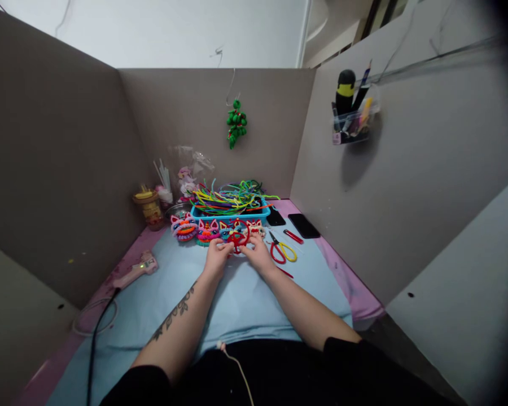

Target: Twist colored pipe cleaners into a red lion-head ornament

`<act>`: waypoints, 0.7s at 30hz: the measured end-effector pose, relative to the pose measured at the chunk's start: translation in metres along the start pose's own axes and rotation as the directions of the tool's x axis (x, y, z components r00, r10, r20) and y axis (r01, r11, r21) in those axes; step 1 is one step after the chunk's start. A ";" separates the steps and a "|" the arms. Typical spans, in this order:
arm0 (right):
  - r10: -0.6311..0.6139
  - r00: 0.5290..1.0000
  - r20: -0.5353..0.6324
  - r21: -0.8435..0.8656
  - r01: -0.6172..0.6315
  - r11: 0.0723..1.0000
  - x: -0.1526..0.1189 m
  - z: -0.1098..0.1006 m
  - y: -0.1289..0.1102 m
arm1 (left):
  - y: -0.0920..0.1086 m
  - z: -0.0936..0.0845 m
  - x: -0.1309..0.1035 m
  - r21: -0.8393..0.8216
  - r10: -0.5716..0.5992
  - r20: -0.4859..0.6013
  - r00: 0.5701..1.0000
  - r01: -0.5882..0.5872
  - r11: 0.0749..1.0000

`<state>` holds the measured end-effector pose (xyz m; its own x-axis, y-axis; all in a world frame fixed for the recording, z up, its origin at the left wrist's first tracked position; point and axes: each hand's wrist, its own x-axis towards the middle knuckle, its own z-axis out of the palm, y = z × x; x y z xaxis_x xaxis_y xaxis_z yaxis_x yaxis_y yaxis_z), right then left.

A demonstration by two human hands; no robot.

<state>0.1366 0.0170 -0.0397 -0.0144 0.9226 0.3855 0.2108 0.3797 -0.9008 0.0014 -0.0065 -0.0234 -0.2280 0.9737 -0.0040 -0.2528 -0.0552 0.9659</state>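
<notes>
Between both hands, just above the blue cloth, is a bent red pipe cleaner (239, 239) with a loop standing up at its top. My left hand (218, 255) pinches it from the left, fingers closed. From the right, my right hand (256, 251) grips the same piece with bent fingers. Right behind the hands stand several fuzzy animal-like heads, among them a pink and purple one (183, 226) and a pink one with an orange band (207, 231). The exact finger contact is small and partly hidden.
A blue basket (231, 218) of colourful pipe cleaners stands behind. To the right lie red-and-yellow-handled scissors (283, 250), a red cutter (293, 236) and a black phone (303, 225). A pink glue gun (136, 270) with a black cord lies left. Grey partitions (211, 113) enclose the table.
</notes>
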 end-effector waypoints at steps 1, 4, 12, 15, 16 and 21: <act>-0.012 1.000 0.003 -0.015 0.012 1.000 -0.001 0.000 -0.002 | 0.001 0.000 0.000 -0.016 -0.012 -0.003 1.000 0.012 1.000; -0.062 0.998 -0.016 -0.052 0.061 0.997 -0.002 -0.001 -0.005 | 0.005 0.001 -0.003 -0.021 -0.038 0.003 0.999 0.038 0.999; -0.155 0.988 0.007 -0.094 0.155 0.983 -0.005 0.001 -0.004 | 0.006 0.002 -0.006 0.018 0.066 0.056 0.996 -0.067 0.998; -0.114 0.993 0.020 -0.039 0.114 0.993 -0.005 0.002 -0.002 | 0.004 0.001 -0.005 0.017 0.084 0.095 0.992 -0.086 0.996; -0.091 0.996 0.025 -0.009 0.091 0.996 -0.005 0.003 -0.001 | 0.004 0.001 -0.006 0.021 0.087 0.105 0.991 -0.090 0.996; 0.033 0.999 0.014 0.134 -0.035 0.990 -0.003 0.004 0.003 | 0.003 0.005 -0.010 0.053 0.113 0.135 0.984 -0.121 0.991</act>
<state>0.1336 0.0155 -0.0444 -0.0215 0.9355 0.3526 0.0780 0.3532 -0.9323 0.0076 -0.0155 -0.0196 -0.1263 0.9820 0.1404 -0.1735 -0.1612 0.9716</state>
